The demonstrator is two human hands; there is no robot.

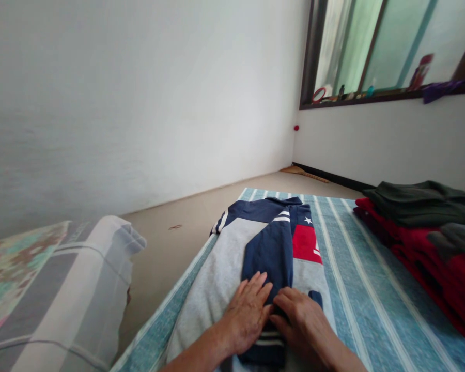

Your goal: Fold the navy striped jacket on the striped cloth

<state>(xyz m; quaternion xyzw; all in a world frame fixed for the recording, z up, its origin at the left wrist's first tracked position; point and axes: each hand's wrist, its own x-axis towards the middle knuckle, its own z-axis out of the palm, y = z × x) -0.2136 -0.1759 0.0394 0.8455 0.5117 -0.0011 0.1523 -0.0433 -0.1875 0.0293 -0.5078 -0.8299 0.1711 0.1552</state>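
Left hand (250,310) flat, fingers spread narrow, palm down on the navy sleeve (269,258); right hand (302,318) flat just beside it at 3 o'clock, fingers together, nothing gripped. One grey-navy-red shirt (217,279) lies on the striped blue mat (356,268). Pile of folded clothes (422,222) at 2 o'clock, count unclear, maybe four. One rolled bundle (85,294) at 9 o'clock. Bare floor (170,248) past the mat's left edge.
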